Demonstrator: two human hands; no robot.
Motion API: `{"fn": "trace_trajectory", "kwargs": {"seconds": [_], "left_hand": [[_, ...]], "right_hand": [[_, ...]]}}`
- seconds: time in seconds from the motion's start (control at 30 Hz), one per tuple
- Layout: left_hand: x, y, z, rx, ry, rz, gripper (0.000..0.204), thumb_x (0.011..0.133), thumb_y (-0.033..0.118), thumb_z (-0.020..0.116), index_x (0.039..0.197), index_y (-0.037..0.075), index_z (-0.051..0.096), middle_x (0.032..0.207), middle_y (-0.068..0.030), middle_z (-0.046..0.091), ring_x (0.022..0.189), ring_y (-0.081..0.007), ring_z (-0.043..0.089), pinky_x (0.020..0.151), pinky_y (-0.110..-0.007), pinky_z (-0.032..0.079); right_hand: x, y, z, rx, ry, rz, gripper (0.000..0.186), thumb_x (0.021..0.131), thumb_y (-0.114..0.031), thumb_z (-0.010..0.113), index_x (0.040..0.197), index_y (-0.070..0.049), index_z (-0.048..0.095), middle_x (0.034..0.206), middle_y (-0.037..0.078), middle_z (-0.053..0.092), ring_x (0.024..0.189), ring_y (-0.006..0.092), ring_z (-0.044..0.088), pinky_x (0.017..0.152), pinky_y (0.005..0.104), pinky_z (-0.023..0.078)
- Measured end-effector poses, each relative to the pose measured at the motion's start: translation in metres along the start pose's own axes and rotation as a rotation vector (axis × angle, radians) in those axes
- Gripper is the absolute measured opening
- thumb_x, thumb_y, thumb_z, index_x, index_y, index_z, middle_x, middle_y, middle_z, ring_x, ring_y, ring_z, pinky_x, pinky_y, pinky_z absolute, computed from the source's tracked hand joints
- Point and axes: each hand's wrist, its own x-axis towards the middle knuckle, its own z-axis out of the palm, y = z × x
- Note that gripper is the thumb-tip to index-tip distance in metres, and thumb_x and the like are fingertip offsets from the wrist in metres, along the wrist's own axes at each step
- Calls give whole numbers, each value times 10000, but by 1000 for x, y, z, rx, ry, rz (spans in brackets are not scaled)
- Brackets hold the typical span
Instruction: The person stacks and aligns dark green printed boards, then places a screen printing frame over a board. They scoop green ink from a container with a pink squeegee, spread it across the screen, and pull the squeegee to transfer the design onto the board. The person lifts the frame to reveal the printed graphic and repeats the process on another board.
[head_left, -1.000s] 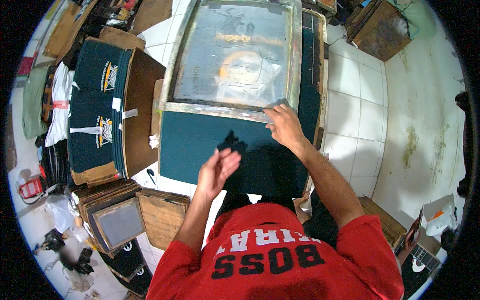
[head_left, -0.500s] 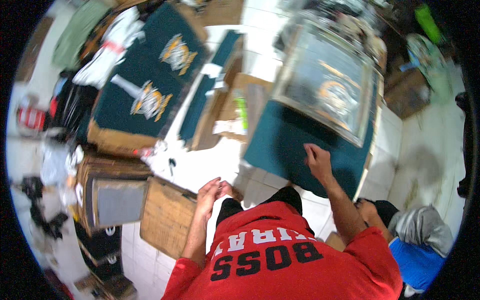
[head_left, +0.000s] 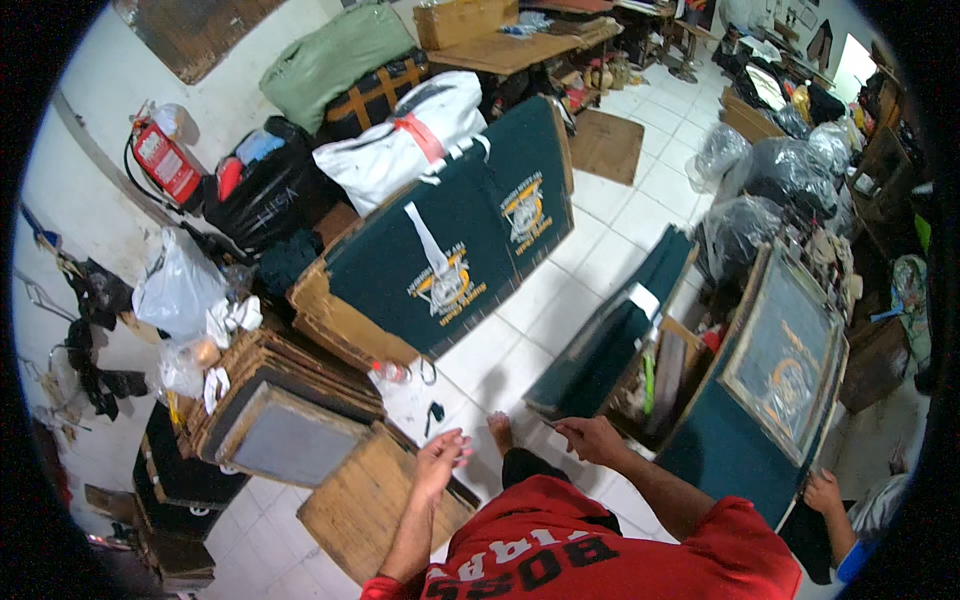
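My left hand (head_left: pixel 438 464) is raised in front of my lap with its fingers curled together; whatever may be in them is too small to make out. To the right, my right hand (head_left: pixel 592 440) pinches a small thin dark piece (head_left: pixel 547 422) between thumb and fingertips. Beyond that hand lies a narrow board covered in dark green cloth (head_left: pixel 590 345). On the right, a framed printing screen (head_left: pixel 800 325) rests on another green-covered board (head_left: pixel 700 440). Across the aisle leans a larger green-covered board (head_left: pixel 375 285) bearing two white and orange prints and a pale strip.
At the right edge, a co-worker's hand (head_left: pixel 823 492) touches the screen-bearing board. Stacked boards (head_left: pixel 250 375) and a wooden panel (head_left: pixel 360 500) stand at left. A small bottle (head_left: pixel 390 372) lies on the tiles. Plastic bags (head_left: pixel 745 230), a white bundle (head_left: pixel 405 130) and a fire extinguisher (head_left: pixel 165 160) surround the area.
My view has swung left and up toward the far room. My right hand has come away from above the green-covered board, back in front of me. The left hand stays before my lap.
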Motion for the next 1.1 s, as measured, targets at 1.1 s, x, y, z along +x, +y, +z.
{"fn": "trace_trajectory", "kwargs": {"seconds": [1.1], "left_hand": [[677, 537, 224, 325, -538, 139, 455, 1046, 235, 627, 1421, -6, 542, 1269, -147, 688, 1061, -217, 704, 868, -338, 577]], "right_hand": [[391, -63, -386, -131, 490, 374, 503, 931, -347, 717, 1321, -40, 637, 1086, 228, 733, 1013, 409, 705, 900, 469, 557]]}}
